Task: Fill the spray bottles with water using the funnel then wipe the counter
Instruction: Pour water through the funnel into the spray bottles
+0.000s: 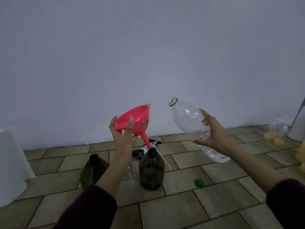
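Note:
My left hand (123,135) grips the rim of a pink funnel (134,119), tilted, with its spout tip just above the open neck of a dark spray bottle (151,169) standing on the tiled counter. A second dark bottle (92,171) stands uncapped to the left, partly behind my forearm. My right hand (214,134) holds a large clear water bottle (186,118), uncapped and tilted with its mouth up and to the left; a little water sits in its lower end. Its green cap (199,182) lies on the counter.
Spray trigger heads (149,147) with a white dip tube lie behind the dark bottles near the wall. A white object (11,162) stands at the left edge. Yellow sponges (274,138) in clear wrap and a grey container (298,128) sit at the right.

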